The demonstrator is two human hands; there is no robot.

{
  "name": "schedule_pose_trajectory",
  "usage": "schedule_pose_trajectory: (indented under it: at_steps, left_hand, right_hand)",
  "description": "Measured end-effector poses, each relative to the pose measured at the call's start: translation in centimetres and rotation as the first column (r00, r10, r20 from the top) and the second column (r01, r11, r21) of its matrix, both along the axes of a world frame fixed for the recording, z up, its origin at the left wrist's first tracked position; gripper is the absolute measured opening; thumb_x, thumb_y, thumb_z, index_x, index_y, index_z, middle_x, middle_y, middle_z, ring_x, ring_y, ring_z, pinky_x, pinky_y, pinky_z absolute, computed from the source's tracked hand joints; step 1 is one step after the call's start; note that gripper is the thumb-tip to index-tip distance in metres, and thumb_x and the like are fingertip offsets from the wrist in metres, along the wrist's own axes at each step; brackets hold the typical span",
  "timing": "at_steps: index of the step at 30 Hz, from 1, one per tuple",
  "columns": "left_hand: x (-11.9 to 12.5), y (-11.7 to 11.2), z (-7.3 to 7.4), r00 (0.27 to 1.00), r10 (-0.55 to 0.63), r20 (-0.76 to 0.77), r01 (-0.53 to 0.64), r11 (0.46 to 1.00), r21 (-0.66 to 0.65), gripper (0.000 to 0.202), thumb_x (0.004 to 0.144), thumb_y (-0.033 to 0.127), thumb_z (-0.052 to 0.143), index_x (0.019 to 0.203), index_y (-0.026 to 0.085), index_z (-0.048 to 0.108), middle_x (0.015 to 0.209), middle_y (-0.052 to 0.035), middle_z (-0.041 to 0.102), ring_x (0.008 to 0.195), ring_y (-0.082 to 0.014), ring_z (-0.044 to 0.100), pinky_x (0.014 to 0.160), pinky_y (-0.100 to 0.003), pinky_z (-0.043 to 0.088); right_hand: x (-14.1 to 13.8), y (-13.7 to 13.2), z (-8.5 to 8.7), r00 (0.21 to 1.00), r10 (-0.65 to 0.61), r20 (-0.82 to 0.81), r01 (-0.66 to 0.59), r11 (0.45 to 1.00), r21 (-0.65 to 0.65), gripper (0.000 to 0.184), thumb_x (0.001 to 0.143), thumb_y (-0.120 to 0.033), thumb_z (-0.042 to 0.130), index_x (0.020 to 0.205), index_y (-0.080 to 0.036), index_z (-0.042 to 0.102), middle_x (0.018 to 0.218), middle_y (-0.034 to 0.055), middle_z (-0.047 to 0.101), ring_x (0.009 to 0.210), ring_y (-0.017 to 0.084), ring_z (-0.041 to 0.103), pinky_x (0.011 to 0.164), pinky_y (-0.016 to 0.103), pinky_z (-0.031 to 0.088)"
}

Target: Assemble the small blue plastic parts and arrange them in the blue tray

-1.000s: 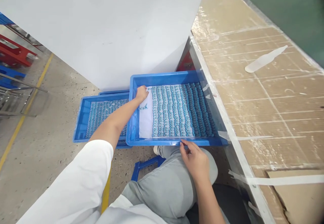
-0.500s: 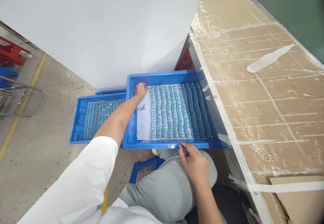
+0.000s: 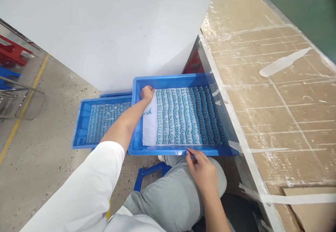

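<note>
blue pieces [image 3: 178, 116]: laid in close, slightly wavy rows between near and far walls of the blue tray [image 3: 162, 150]; overlapped along each row, probably to fit many without tangling.
white sheet [image 3: 149, 135]: spread flat under the rows, showing as a strip at the left end; likely a clean lining.
loose piece [image 3: 149, 112]: lying on that strip, apart from the rows; too small to make out in detail.
left hand [image 3: 147, 92]: reached over to the far end of the leftmost row, curled, with fingertips bunched; cannot tell between pinching a piece and merely touching one.
right hand [image 3: 203, 170]: at the near rim, with thumb and forefinger close together against the edge; perhaps steadying the tray; cannot tell whether actually clasping the rim.
blue tray: set in front of the gray trousers [image 3: 168, 197], right end apparently tucked under the edge of the worktop [image 3: 267, 95]; probably placed so for easy reach by both hands.
second tray [image 3: 82, 120]: to the left, partly hidden behind arm and blue tray, carrying similar rows; likely parked within reach.
worktop: covered in cardboard, taped down, presumably for protection; beneath a pale strip [image 3: 286, 63].
white panel [image 3: 110, 32]: upright beyond the trays.
floor [image 3: 60, 95]: marked at left by a yellow line [image 3: 23, 106].
</note>
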State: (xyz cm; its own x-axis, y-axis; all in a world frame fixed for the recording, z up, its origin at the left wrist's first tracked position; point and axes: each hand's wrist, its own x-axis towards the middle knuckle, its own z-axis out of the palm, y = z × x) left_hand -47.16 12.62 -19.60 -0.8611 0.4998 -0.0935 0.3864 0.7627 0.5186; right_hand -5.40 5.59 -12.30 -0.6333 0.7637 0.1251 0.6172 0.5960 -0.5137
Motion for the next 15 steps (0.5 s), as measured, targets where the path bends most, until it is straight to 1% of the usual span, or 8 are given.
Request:
schedule_pose_trajectory:
  at_steps: [2,4,7,10,15]
  left_hand:
    - [0.09,-0.18,-0.1,1.0,-0.031,0.005,0.031,0.999,0.024,0.024,0.084,0.032,0.057,0.099,0.019,0.071,0.101,-0.0073,0.073,0.098,-0.0211,0.065,0.088,-0.031,0.047]
    - [0.18,-0.37,-0.27,0.998,-0.06,0.006,0.059,0.997,0.047,0.027,0.081,0.026,0.059,0.105,0.019,0.069,0.107,-0.0066,0.072,0.102,-0.0191,0.064,0.091,-0.028,0.046]
    - [0.25,-0.56,-0.53,0.997,-0.073,0.006,0.073,0.995,0.065,0.034,0.077,0.019,0.062,0.111,0.018,0.068,0.114,-0.0069,0.069,0.105,-0.0178,0.063,0.094,-0.026,0.045]
    - [0.25,-0.54,-0.68,0.998,-0.058,0.011,0.057,0.996,0.074,0.034,0.077,0.019,0.061,0.11,0.017,0.067,0.115,-0.0072,0.069,0.104,-0.017,0.063,0.093,-0.026,0.044]
    - [0.16,-0.21,-0.66,0.999,-0.021,0.032,0.018,0.997,0.076,0.026,0.079,0.021,0.06,0.103,0.02,0.069,0.109,-0.0059,0.071,0.103,-0.0176,0.063,0.093,-0.028,0.044]
  right_hand:
    - [0.0,0.01,0.03,1.0,0.0,0.003,0.0,1.0,0.004,0.023,0.091,-0.035,0.054,0.099,-0.02,0.07,0.092,0.0029,0.073,0.059,0.011,0.063,0.055,0.024,0.043]
    - [0.0,0.01,0.1,1.0,0.001,0.008,-0.001,1.0,0.003,0.024,0.091,-0.036,0.054,0.099,-0.02,0.07,0.092,0.0035,0.073,0.059,0.012,0.063,0.055,0.024,0.043]
    - [-0.01,-0.03,0.17,1.0,0.002,0.009,-0.002,1.0,-0.002,0.024,0.091,-0.036,0.054,0.1,-0.02,0.07,0.092,0.0035,0.073,0.06,0.012,0.063,0.055,0.024,0.043]
    - [0.0,-0.05,0.17,1.0,0.002,0.008,-0.002,1.0,-0.003,0.024,0.091,-0.035,0.054,0.099,-0.02,0.07,0.091,0.004,0.073,0.058,0.012,0.063,0.055,0.025,0.043]
    - [0.04,0.03,0.09,1.0,0.003,0.006,-0.003,1.0,-0.009,0.022,0.091,-0.035,0.055,0.1,-0.02,0.069,0.091,0.0032,0.073,0.059,0.012,0.063,0.057,0.024,0.043]
